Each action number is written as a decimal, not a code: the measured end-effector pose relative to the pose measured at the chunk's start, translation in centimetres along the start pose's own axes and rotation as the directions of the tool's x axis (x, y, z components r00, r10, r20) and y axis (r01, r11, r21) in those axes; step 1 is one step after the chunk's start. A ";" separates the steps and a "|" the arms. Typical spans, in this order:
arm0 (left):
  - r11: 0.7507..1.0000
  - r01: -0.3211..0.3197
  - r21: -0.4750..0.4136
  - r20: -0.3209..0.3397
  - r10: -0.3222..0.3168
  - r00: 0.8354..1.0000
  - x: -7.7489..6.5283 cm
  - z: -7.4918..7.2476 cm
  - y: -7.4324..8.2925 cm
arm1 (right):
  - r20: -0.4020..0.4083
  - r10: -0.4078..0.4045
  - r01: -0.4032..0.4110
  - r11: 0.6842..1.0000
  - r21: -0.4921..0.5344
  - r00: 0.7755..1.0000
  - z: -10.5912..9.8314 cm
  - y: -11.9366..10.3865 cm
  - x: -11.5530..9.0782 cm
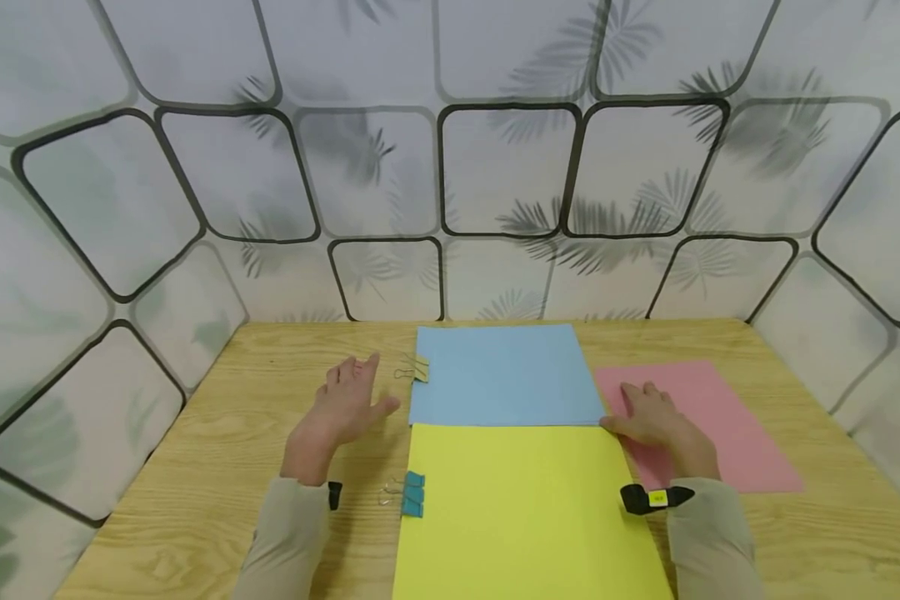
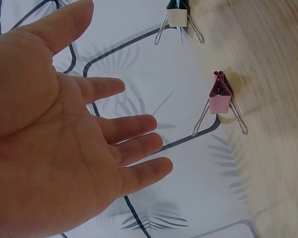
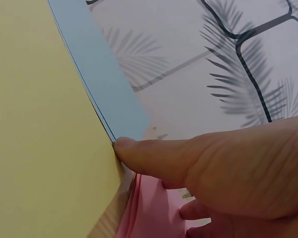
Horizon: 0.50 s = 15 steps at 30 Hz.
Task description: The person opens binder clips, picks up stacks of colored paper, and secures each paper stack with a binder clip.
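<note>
My left hand (image 1: 342,407) hovers left of the papers with its fingers spread, holding nothing. Beyond its fingertips stands a pink binder clip (image 2: 219,101), mostly hidden by the hand in the head view. My right hand (image 1: 656,423) reaches over the pink paper (image 1: 727,425), its thumb straight and its tip right at the far right corner of the yellow paper (image 1: 517,508), beside the blue paper (image 1: 502,375). A pale yellow binder clip (image 1: 420,369) sits on the blue paper's left edge. A teal binder clip (image 1: 413,495) grips the yellow paper's left edge.
The wooden table (image 1: 217,425) ends at a patterned backdrop (image 1: 495,275) that rises behind it and along both sides. The yellow paper runs off the near edge of the head view. Several layers show at the pink paper's edge (image 3: 134,203).
</note>
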<state>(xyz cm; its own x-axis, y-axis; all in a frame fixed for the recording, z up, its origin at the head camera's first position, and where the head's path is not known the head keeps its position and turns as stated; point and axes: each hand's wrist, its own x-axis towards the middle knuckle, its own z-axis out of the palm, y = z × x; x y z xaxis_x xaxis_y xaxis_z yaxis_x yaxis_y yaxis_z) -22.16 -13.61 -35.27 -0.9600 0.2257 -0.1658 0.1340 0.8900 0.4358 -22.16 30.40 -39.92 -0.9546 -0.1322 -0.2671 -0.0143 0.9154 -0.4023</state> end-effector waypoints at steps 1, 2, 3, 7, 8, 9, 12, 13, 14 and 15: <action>1.000 0.000 0.003 0.000 0.000 1.000 0.0 0.0 0.0 | -0.004 -0.003 0.003 1.000 -0.004 1.000 0.0 0.0 0.0; 1.000 0.000 0.004 -0.001 0.000 1.000 0.0 0.0 0.0 | -0.008 -0.008 0.008 1.000 -0.011 1.000 0.0 0.0 0.0; 1.000 0.001 0.002 -0.001 -0.001 1.000 0.0 0.0 0.0 | -0.012 -0.010 0.010 1.000 -0.015 1.000 0.0 0.0 0.0; 1.000 0.000 -0.002 0.003 0.000 1.000 0.0 0.0 0.1 | -0.018 -0.016 0.015 0.999 -0.033 1.000 -0.1 0.1 0.1; 1.000 0.000 -0.002 0.006 0.000 1.000 0.0 0.0 0.1 | -0.019 -0.016 0.016 0.999 -0.035 1.000 -0.1 0.1 0.0; 1.000 0.001 -0.002 0.011 0.000 1.000 0.0 0.0 0.1 | -0.020 -0.016 0.015 0.999 -0.036 1.000 -0.1 0.1 0.0; 1.000 0.005 0.003 0.027 -0.005 1.000 -0.1 0.1 0.1 | -0.028 -0.018 0.017 0.999 -0.046 0.999 -0.1 0.0 0.0; 1.000 0.007 0.002 0.031 -0.007 0.999 -0.1 0.1 0.1 | -0.032 -0.018 0.017 0.999 -0.048 0.999 -0.1 0.0 0.0; 1.000 0.009 0.001 0.036 -0.009 0.999 -0.1 0.1 0.1 | -0.037 -0.021 0.019 0.999 -0.050 0.999 -0.1 0.0 0.0; 1.000 0.011 0.000 0.039 -0.011 0.999 -0.1 0.1 0.1 | -0.041 -0.022 0.020 0.998 -0.053 0.999 -0.1 0.0 0.0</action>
<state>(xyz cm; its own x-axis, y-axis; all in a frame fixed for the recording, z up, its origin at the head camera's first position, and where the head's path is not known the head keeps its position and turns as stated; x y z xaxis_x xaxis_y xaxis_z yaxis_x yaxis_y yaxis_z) -22.06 -13.50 -35.29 -0.9512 0.2306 -0.2049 0.1231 0.8927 0.4335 -22.16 30.39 -39.83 -0.9654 -0.1368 -0.2219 -0.0490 0.9313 -0.3608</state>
